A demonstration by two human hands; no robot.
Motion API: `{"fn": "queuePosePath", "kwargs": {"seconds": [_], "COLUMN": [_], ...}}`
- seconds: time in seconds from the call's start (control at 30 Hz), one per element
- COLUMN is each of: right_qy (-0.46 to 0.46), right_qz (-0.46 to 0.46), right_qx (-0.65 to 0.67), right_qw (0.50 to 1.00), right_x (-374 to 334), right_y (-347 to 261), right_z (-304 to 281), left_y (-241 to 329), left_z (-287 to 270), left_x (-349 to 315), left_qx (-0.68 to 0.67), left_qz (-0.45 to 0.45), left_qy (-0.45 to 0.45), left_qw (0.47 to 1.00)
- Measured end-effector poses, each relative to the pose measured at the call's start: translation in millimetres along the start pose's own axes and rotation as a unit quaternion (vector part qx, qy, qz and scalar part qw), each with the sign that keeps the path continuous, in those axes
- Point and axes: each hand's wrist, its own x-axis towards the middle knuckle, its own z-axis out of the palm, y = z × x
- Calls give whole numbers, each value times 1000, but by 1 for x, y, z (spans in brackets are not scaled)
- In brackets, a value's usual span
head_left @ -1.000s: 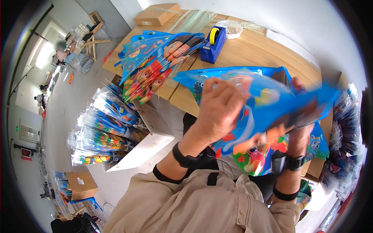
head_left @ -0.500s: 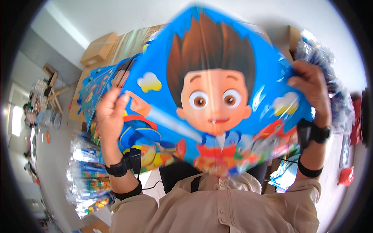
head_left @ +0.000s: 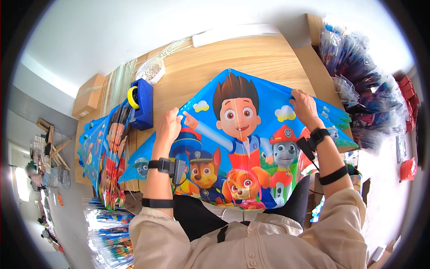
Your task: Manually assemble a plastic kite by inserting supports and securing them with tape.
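A blue kite [head_left: 248, 150] with printed cartoon characters is spread before me, its peak pointing away over the wooden table [head_left: 228, 51]. Its lower edge reaches my lap. My left hand [head_left: 167, 129] is closed on the kite's upper left edge, the fingers pinching the sheet. On the upper right edge my right hand [head_left: 306, 107] pinches it in the same way. The left and right tips of the kite spread out beyond my wrists.
Left of the kite stand a blue tape dispenser [head_left: 143, 107] and a pile of kites [head_left: 96, 145]. Behind lie a white basket [head_left: 156, 77] of small pieces, thin rods [head_left: 117, 85] and a cardboard box [head_left: 87, 96]. Plastic-wrapped packages [head_left: 358, 85] fill the right side.
The kite has come down from close in front of the camera to table and lap level, with both hands still gripping it. The tabletop and tape dispenser now show behind it.
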Motion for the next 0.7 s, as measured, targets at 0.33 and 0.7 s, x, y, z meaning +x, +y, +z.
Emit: {"fn": "queuePosePath", "kwargs": {"seconds": [0.33,0.7], "right_qy": [5,-23], "right_qz": [-1,18], "right_qx": [-77,-109], "right_qw": [997,994], "right_x": [19,18], "right_y": [26,18], "right_z": [61,43], "left_y": [12,160], "left_z": [56,84], "left_x": [21,-27], "left_qx": [120,-80], "left_qz": [-41,98], "left_qy": [59,-219], "left_qw": [990,968]}}
